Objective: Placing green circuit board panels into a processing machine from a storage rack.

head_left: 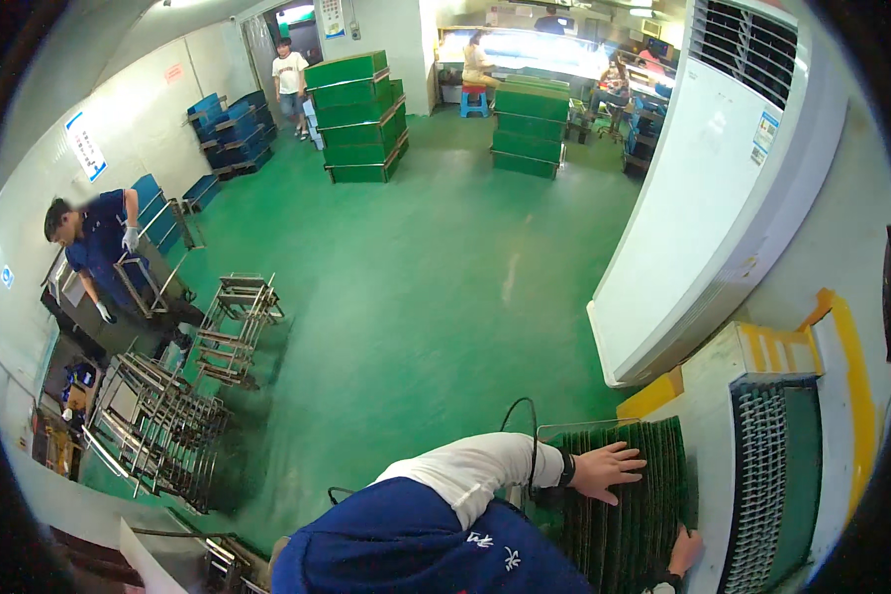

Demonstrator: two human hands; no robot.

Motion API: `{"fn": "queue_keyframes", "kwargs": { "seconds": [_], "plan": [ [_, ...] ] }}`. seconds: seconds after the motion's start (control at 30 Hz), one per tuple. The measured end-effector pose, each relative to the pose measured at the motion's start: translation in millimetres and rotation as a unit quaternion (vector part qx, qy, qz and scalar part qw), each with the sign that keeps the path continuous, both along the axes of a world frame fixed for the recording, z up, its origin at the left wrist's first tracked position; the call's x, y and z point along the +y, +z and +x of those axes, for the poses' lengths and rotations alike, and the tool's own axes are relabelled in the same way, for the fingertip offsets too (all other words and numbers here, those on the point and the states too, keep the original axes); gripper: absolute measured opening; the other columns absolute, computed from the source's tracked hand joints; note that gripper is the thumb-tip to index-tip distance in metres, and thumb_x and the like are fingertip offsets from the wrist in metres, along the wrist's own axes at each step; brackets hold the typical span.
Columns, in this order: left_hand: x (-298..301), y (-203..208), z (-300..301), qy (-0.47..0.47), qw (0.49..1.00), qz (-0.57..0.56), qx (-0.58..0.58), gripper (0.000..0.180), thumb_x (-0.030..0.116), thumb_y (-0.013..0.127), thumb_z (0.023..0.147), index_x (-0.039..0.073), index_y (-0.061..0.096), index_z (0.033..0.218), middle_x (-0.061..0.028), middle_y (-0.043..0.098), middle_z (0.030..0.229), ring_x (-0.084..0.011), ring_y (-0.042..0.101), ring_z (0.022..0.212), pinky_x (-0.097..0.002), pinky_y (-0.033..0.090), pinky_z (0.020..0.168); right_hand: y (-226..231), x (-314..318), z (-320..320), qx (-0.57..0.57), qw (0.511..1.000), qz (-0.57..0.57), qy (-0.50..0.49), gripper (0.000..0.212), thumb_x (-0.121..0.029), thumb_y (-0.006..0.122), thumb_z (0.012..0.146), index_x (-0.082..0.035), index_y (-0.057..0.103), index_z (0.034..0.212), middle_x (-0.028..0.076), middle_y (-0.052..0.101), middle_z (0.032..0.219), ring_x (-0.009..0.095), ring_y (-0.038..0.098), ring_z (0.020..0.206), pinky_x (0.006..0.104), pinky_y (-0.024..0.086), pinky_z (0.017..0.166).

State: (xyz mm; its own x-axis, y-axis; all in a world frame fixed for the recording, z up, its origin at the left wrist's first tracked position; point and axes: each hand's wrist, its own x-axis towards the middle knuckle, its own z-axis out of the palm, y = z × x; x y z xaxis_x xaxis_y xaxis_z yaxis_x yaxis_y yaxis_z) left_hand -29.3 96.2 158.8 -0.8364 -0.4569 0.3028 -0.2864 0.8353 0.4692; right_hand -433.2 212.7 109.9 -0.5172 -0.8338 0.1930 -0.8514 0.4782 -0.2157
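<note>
A row of thin green boards [624, 525], packed on edge, stands at the lower right in front of me. My left hand [609, 473], with a black band at its wrist, lies across their upper edges with fingers spread. Beside the row's right end, my right hand [685, 549] has its fingers closed at the edge of a green board. Its fingertips are partly hidden. A thin metal frame bar [589, 424] runs along the far end of the row. My left arm in a white sleeve [465, 470] reaches across from the lower middle.
A machine with rows of rollers [759, 485] adjoins the boards on the right. A tall white air conditioner [693, 188] stands beyond. At left, a gloved co-worker [109, 238] holds a metal frame near stacked metal racks [158, 426]. Green bins [356, 124] stand farther back.
</note>
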Motion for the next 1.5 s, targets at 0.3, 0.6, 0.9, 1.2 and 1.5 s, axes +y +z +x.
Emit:
{"fn": "queue_keyframes", "kwargs": {
  "seconds": [0.3, 0.6, 0.9, 1.2, 1.5],
  "plan": [
    [8.5, -0.5, 17.3, -0.007, 1.0, -0.005, -0.012, 0.085, 0.054, 0.072, 0.081, 0.007, 0.047, 0.147, -0.0184, 0.031, 0.161, -0.0392, 0.025, 0.15, -0.0572, 0.019, 0.121, -1.3, -4.9, -13.7, -0.002, 0.999, 0.038, 0.006, 0.036, -0.031, 0.069, 0.088, 0.005, 0.069, 0.091, 0.026, 0.066, 0.086, 0.045, 0.062, 0.078, 0.0498, 0.046, 0.066],
    [8.6, 13.0, 15.5, 0.003, 1.0, -0.013, -0.008, 0.079, 0.053, 0.07, 0.083, 0.008, 0.05, 0.144, -0.0176, 0.036, 0.158, -0.0384, 0.029, 0.148, -0.0555, 0.022, 0.12, 4.0, 8.8, -4.3, -0.048, 0.996, 0.064, 0.038, 0.038, -0.037, 0.064, 0.092, -0.001, 0.071, 0.099, 0.024, 0.067, 0.088, 0.045, 0.063, 0.083, 0.0513, 0.047, 0.074],
    [4.0, 13.1, 13.1, 0.011, 0.999, -0.039, -0.011, 0.073, 0.056, 0.063, 0.089, 0.012, 0.051, 0.145, -0.0144, 0.038, 0.158, -0.0367, 0.032, 0.147, -0.0539, 0.024, 0.12, 22.3, 5.9, 3.6, -0.034, 0.988, 0.111, 0.103, 0.033, -0.029, 0.065, 0.087, -0.001, 0.071, 0.103, 0.025, 0.068, 0.102, 0.046, 0.062, 0.097, 0.0519, 0.05, 0.082],
    [8.2, 19.1, 11.2, 0.016, 0.998, -0.042, -0.042, 0.073, 0.054, 0.061, 0.09, 0.012, 0.048, 0.148, -0.0127, 0.037, 0.159, -0.0347, 0.031, 0.148, -0.0512, 0.02, 0.122, 119.0, 14.4, 22.7, 0.043, 0.997, 0.051, 0.05, 0.037, -0.037, 0.07, 0.086, -0.001, 0.063, 0.082, 0.024, 0.063, 0.083, 0.046, 0.06, 0.082, 0.0535, 0.045, 0.07],
    [7.8, 20.1, 10.9, 0.008, 0.997, -0.055, -0.058, 0.074, 0.055, 0.063, 0.09, 0.012, 0.047, 0.148, -0.0131, 0.035, 0.16, -0.035, 0.029, 0.148, -0.0529, 0.023, 0.12, 351.4, 79.0, 8.1, 0.031, 0.973, -0.228, -0.033, 0.035, -0.031, 0.075, 0.086, 0.003, 0.066, 0.093, 0.019, 0.064, 0.079, 0.025, 0.058, 0.071, 0.0388, 0.046, 0.07]
  ]
}}
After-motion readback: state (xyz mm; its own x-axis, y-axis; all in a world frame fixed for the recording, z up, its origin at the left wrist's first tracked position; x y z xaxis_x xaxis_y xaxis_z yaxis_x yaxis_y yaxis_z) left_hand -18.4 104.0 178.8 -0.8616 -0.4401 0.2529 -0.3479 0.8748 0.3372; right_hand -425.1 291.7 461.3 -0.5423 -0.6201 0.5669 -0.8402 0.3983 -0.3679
